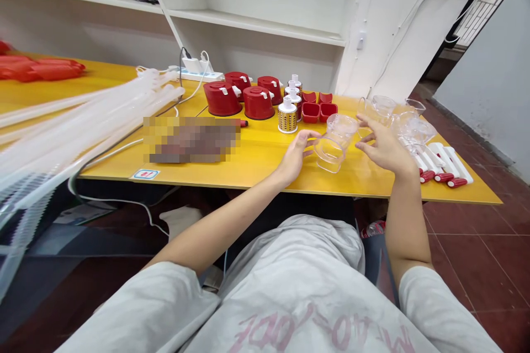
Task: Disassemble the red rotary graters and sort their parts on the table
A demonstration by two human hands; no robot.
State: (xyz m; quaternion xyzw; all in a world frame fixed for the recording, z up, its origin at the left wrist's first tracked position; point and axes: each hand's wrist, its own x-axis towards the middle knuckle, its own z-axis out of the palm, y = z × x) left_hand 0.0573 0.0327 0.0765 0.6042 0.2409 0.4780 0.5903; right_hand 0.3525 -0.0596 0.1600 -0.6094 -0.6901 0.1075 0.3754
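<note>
White shirt cloth [290, 276] with faint red lettering lies nearest, below the yellow desk [260, 160]. From the left come orange-red bags [37, 69], long translucent plastic sleeves [107, 107], a power strip [201, 74] with plugs and a pixelated patch [192, 140]. Next stand 4 red bases [259, 103], then 3 white-topped drums [287, 117] in a row and 4 small red cups [311, 112]. The left hand [293, 155] has its fingers curved and slightly parted at the left rim of a clear plastic housing [333, 142] near the desk's front edge; I cannot tell whether they grip it. The right hand [384, 149] is open just beside its other end, thumb and index well apart, holding nothing. Farther right, clear parts [408, 121] lie piled behind white handles [445, 162] with red ends.
</note>
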